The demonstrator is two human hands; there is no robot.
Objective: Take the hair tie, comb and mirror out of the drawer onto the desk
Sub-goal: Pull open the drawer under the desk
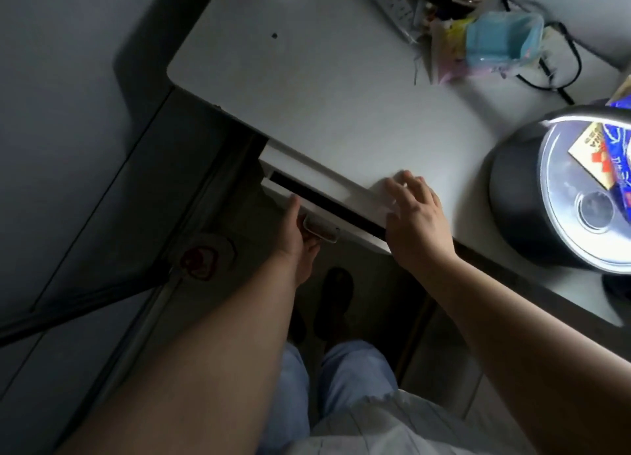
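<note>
White drawer (307, 195) sits under front edge of white desk (324, 89), slightly out. Metal handle (321, 229) on drawer front. Round dark cooker with glass lid (560, 195) at desk right. Blue plastic bag (502, 41) and white power strip (392, 3) at rear.

Home room: white desk (324, 89) with power strip (392, 3), rice cooker (532, 195), snack packets (454, 44).

Surface (324, 89): white, rounded corner, lit from the right
Floor (68, 215): grey tiles, dim (deep shadow under the surface)
Cables (560, 61): black, far edge
</note>
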